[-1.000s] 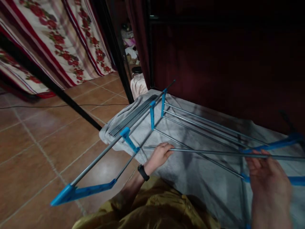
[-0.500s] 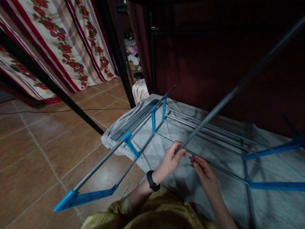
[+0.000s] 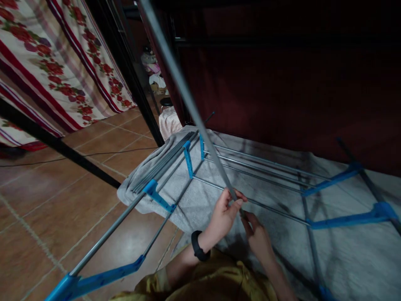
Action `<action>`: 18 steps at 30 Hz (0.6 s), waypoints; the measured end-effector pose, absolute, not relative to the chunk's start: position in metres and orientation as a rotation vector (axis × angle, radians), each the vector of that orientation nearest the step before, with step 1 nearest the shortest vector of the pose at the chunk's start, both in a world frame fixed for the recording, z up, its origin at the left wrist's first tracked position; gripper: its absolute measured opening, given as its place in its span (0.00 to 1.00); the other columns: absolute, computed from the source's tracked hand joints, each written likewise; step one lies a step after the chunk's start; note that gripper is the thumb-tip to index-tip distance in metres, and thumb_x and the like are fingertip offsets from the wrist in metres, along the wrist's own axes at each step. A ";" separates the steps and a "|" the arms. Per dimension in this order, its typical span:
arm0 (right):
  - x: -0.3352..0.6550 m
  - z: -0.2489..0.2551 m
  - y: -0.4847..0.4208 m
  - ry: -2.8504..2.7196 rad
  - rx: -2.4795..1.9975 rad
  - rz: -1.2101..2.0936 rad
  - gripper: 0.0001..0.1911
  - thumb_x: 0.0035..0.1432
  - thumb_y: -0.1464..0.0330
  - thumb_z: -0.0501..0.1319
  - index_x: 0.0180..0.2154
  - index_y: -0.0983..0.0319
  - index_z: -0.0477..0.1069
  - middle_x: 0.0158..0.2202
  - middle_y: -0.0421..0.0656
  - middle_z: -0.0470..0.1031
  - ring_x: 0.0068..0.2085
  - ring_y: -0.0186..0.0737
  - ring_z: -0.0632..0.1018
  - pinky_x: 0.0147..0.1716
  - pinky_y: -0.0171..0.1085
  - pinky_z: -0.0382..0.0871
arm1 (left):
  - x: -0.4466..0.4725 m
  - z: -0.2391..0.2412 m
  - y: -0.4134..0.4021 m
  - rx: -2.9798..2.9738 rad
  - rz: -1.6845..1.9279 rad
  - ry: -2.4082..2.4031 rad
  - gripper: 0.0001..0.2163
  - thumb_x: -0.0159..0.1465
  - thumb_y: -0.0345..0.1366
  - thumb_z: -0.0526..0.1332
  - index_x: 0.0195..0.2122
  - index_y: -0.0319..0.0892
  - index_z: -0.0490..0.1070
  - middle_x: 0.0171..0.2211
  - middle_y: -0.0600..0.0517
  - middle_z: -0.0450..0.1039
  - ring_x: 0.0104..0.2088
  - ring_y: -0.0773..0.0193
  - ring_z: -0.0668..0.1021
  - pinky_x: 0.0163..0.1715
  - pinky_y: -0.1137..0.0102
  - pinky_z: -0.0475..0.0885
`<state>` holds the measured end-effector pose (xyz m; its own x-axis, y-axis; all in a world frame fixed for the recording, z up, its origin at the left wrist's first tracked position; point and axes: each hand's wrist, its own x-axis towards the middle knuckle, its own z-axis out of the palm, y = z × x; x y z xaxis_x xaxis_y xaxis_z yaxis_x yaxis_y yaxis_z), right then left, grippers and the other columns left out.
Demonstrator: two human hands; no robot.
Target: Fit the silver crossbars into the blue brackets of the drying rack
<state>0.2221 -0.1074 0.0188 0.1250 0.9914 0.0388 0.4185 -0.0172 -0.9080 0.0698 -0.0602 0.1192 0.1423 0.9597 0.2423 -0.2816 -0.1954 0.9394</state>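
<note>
My left hand (image 3: 226,212), a black band on its wrist, is closed round a long grey metal tube (image 3: 188,98) near its lower end. The tube rises from there towards the upper left, leaning across the view. Just below, my right hand (image 3: 257,232) pinches at the tube's bottom end, which its fingertips partly hide. Beyond both hands lies a partly assembled rack frame (image 3: 266,204) of grey tubes, joined by blue plastic brackets (image 3: 188,159). Its near-left bracket (image 3: 106,276) juts out over the floor.
Several loose grey tubes (image 3: 163,163) lie bundled on the grey blanket (image 3: 206,200) under the frame. A black bar (image 3: 59,142) slants across the left side, above the tiled floor (image 3: 94,200). A dark red curtain (image 3: 282,96) hangs behind; a floral curtain (image 3: 59,71) hangs at upper left.
The tube's upper end has swung from the upper right to the upper left. My right hand has come in to its lower end. The view has shifted slightly to the right.
</note>
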 end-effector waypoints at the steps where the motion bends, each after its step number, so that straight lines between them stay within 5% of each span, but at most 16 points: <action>1: 0.229 0.019 -0.107 -1.417 -1.586 0.819 0.15 0.62 0.56 0.58 0.47 0.52 0.77 0.47 0.47 0.80 0.47 0.54 0.80 0.51 0.50 0.72 | 0.067 0.123 -0.060 1.272 1.366 0.801 0.09 0.69 0.43 0.61 0.41 0.42 0.70 0.39 0.48 0.75 0.42 0.61 0.76 0.46 0.66 0.70; 9: 0.286 0.029 -0.098 -1.190 -1.634 0.612 0.12 0.58 0.64 0.60 0.43 0.52 0.78 0.45 0.45 0.79 0.51 0.51 0.76 0.60 0.52 0.66 | 0.036 0.151 -0.061 1.408 1.446 1.063 0.14 0.66 0.43 0.63 0.49 0.42 0.69 0.41 0.49 0.77 0.43 0.61 0.78 0.47 0.66 0.73; 18: 0.331 0.010 -0.099 -0.837 -1.628 0.398 0.10 0.55 0.64 0.63 0.41 0.56 0.75 0.46 0.44 0.75 0.51 0.45 0.73 0.57 0.47 0.66 | 0.032 0.135 -0.060 1.152 1.347 1.091 0.12 0.64 0.46 0.66 0.39 0.41 0.73 0.36 0.52 0.76 0.31 0.67 0.74 0.37 0.70 0.71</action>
<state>0.3312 -0.0986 0.0105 0.6822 0.7069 0.1868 0.3010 -0.0386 -0.9528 0.0323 -0.0603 0.1353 -0.0325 0.9966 0.0762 -0.1327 -0.0798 0.9879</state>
